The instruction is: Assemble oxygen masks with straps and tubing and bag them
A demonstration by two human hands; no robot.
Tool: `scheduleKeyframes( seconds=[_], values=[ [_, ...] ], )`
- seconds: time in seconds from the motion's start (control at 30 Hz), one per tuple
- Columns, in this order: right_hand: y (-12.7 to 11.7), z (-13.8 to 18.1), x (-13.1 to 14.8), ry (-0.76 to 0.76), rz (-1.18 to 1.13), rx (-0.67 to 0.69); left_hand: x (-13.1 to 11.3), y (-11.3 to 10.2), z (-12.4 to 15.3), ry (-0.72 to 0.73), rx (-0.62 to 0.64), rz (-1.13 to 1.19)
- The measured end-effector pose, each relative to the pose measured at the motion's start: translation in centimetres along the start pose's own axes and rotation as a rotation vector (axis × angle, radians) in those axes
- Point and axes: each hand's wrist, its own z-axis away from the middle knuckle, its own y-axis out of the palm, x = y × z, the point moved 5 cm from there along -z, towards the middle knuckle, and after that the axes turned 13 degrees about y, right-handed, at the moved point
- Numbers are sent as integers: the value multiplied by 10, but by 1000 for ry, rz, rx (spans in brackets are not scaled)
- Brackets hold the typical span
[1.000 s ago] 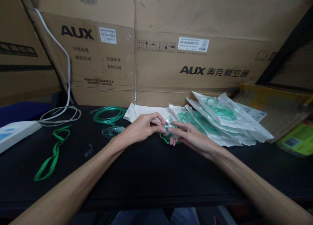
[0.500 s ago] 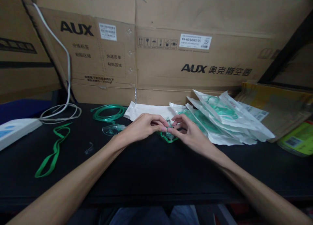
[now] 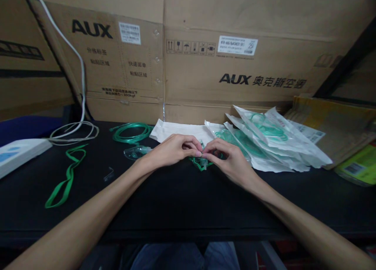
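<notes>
We look at a clear oxygen mask (image 3: 203, 164) at the centre of the frame, between and just below the fingertips; it is see-through plastic with a faint green tint, a thin green strap looping along its lower edge, much of its shape covered by the hands; whether it touches the tabletop (image 3: 188, 207) we cannot tell. The left hand (image 3: 178, 149) has thumb and forefinger pinched together at the mask's upper part; the right hand (image 3: 230, 158) meets it tip to tip, its fingers likewise drawn to a pinch there; which small part they grip is hidden from us.

The tabletop is black and matte; towards its left side we see a green elastic band (image 3: 69, 174), a small bent clear piece (image 3: 108, 173), a second mask (image 3: 134, 153) and a coil of green tubing (image 3: 132, 134); right of centre lies a stack of white-and-clear pouches (image 3: 273, 144). Behind, brown cardboard (image 3: 188, 78) printed AUX fills the upper frame; a white cable (image 3: 83, 82) drops at upper left.
</notes>
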Motion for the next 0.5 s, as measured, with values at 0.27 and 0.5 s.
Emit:
scheduleKeyframes(
  seconds=[0.27,0.5],
  values=[
    [1,2,1,39,-44,-13,2,-1,0,2,1,50],
    [1,2,4,20,-22,-8,1,-1,1,12,20,34]
  ],
)
